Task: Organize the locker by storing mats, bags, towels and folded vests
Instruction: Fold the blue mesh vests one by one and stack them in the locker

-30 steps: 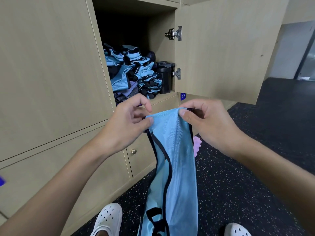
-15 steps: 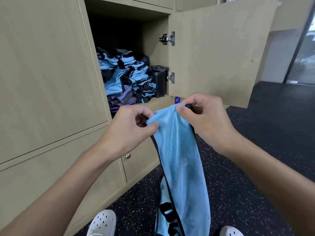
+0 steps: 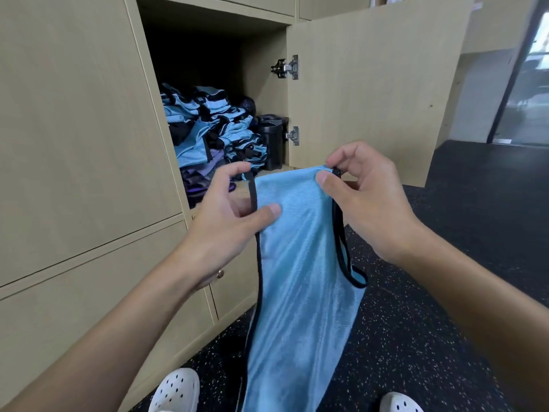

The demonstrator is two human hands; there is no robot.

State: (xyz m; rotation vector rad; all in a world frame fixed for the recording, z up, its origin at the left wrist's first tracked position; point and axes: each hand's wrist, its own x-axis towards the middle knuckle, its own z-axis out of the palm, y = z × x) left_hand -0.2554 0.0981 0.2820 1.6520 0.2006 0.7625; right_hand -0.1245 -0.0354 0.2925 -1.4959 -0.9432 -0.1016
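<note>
While pinching top corners of blue vest (image 3: 300, 263) mid-frame with left hand (image 3: 225, 221) and right hand (image 3: 368, 203): apparently folding. Next, join corners, stack in locker (image 3: 264, 93), upper left.

Light wood lockers (image 3: 74, 144) fill the left side, one door (image 3: 371, 84) swung open on two metal hinges (image 3: 286, 67). Floor (image 3: 445, 322) is black rubber with pale speckles. Off to the right there's a grey wall (image 3: 475, 99) and a glass panel (image 3: 534, 99) letting daylight in.
</note>
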